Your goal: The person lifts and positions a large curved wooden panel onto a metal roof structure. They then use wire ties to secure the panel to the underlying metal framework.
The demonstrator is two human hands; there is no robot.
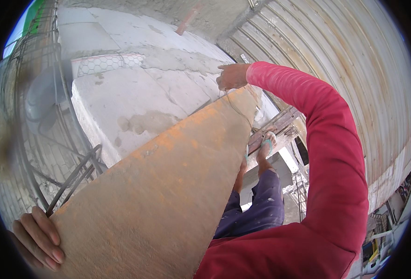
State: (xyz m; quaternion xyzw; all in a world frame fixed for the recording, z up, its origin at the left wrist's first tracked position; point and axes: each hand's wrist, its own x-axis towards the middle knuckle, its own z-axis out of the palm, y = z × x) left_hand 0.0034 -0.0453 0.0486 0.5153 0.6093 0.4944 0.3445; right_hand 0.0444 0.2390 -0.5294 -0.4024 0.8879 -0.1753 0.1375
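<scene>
A long flat board (163,186), grey-brown with orange stains, stretches from the lower left up toward the upper middle, in front of my body. The fingers of my left hand (38,237) are wrapped over its near left edge, and the thumb is hidden. At the board's far end is my right hand (233,76), its fingers curled and the forefinger side turned to the left. From those fingers a thin wire (235,109) loops down across the board's far corner. My right arm, in a red sleeve, bends around the board's right side.
White wall blocks (135,102) with grey mortar and hexagonal mesh (110,64) lie beyond the board. Bent steel bars (75,174) stick out at left. My sandalled feet (268,142) stand on wooden planks (279,123). Corrugated metal sheeting (335,51) rises at right.
</scene>
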